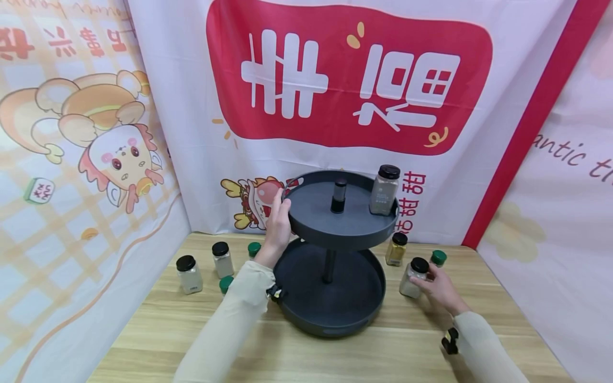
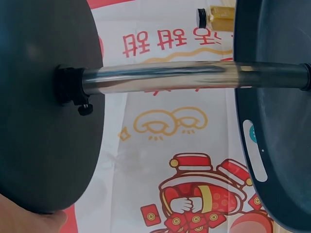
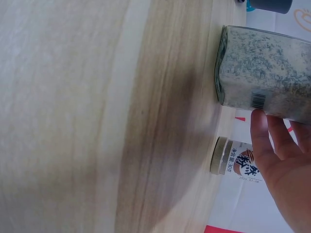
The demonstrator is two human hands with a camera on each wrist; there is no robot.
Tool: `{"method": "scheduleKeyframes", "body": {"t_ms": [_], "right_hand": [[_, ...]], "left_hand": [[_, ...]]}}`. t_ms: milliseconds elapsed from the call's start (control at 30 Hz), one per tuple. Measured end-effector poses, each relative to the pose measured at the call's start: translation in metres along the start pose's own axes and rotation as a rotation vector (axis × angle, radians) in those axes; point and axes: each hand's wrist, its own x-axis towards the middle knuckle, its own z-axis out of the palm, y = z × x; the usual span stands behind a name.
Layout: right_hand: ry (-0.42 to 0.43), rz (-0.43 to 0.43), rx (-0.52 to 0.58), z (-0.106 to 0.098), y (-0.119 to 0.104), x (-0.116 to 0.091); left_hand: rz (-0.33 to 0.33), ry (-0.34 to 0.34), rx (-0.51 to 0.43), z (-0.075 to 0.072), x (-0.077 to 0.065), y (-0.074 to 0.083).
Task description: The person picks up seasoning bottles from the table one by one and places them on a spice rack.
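In the head view my left hand (image 1: 279, 229) grips the left rim of the upper tier of a dark grey two-tier tray (image 1: 330, 319). The left wrist view catches the thumb at the underside of that tier (image 2: 53, 145). To the right, the fingers and thumb of my right hand (image 1: 442, 290) hold a square clear spice jar (image 1: 411, 284) with a black lid. Pale, speckled seasoning fills this jar (image 3: 267, 73) in the right wrist view, its barcode beside my fingertips. Another black-lidded spice jar (image 1: 383, 194) stands upright on the upper tier's right side.
Black-lidded jars (image 1: 190, 276) and green-lidded bottles (image 1: 254, 249) stand left of the tray. At right are a yellow-filled jar (image 1: 396, 250) and a green-lidded bottle (image 1: 438, 258). A metal post (image 2: 160, 77) joins the tiers. Printed cloth (image 1: 182, 106) hangs behind the wooden table (image 1: 158, 340).
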Motion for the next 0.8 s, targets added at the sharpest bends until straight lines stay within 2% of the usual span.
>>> {"method": "scheduleKeyframes", "body": {"t_ms": [233,567,800], "right_hand": [[-0.002,-0.008,-0.005,-0.001,0.0,-0.001],[-0.019,0.026,-0.015,0.0,0.001,-0.002],[-0.032,0.036,-0.004,-0.002,-0.003,-0.001]], "left_hand": [[-0.047,-0.039,-0.065,-0.003,0.011,-0.005],[-0.047,-0.095,-0.165,-0.006,0.025,-0.008],[-0.082,-0.14,-0.222,-0.008,0.028,-0.003]]}}
